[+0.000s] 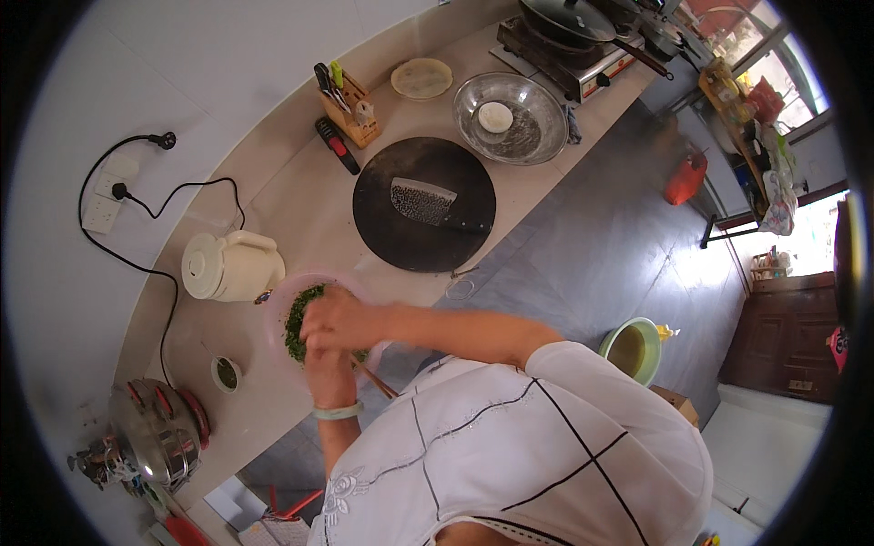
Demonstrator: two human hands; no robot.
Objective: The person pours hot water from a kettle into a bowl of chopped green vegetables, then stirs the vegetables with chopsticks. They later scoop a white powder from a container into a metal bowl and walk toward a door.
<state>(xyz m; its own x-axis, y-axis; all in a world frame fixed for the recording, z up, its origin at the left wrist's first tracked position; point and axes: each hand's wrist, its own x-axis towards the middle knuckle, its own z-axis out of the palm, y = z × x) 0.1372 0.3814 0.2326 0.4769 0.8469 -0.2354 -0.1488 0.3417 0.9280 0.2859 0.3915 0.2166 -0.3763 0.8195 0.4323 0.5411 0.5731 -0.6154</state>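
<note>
Both hands meet over a pink bowl [276, 334] that holds finely chopped greens [295, 324]. My right hand [348, 317] comes in from the right and is blurred, its fingers bent over the greens. Below it, my left hand [329, 372], with a pale green bangle at the wrist, reaches up against the right one. Its fingers are mostly covered, and whether either hand holds something cannot be made out. A pair of wooden chopsticks [375, 379] leans out over the bowl's near side, beside my left hand.
Above the bowl, a cleaver [422, 201] lies on a round dark chopping board [382, 235]. A metal basin [546, 147] holds a white round piece [495, 117]. Left stand a cream electric kettle [232, 266], a small cup [227, 374] and a steel pot [153, 430]. A gas stove [594, 85] is farther off.
</note>
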